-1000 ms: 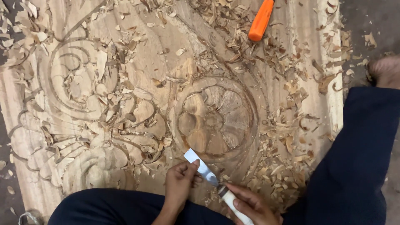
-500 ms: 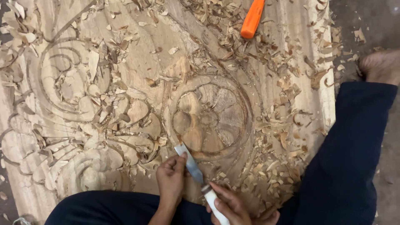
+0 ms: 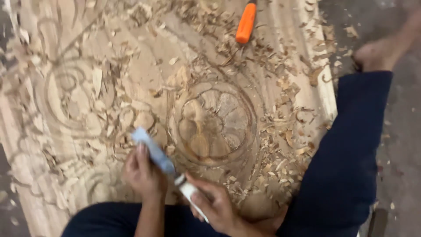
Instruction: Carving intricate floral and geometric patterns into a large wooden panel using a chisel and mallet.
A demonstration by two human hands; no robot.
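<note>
Chisel [image 3: 154, 151] lay angled low on the carved wood panel [image 3: 87, 175], left of the round flower relief [image 3: 215, 125]. Your left hand [image 3: 142, 173] closed over its blade, right hand [image 3: 215, 204] gripped the white handle. Blurred frame; a slip risked gouging the relief or cutting your left fingers.

This is a woodcarving workshop, with the work done down on the floor. Under both hands lies a big pale wooden panel [image 3: 131, 66] cut with scrolls, and just ahead of the hands sits a round carved flower medallion [image 3: 215, 123]. Wood shavings [image 3: 280, 127] are heaped to the right of the hands and scattered far ahead of them. Well beyond the hands, near the panel's far edge, rests 1 orange-handled tool [image 3: 246, 23]. A chisel [image 3: 164, 164] with a pale handle sits between the 2 hands. Off to the right, past the panel's edge, is bare grey floor [image 3: 399, 131].
</note>
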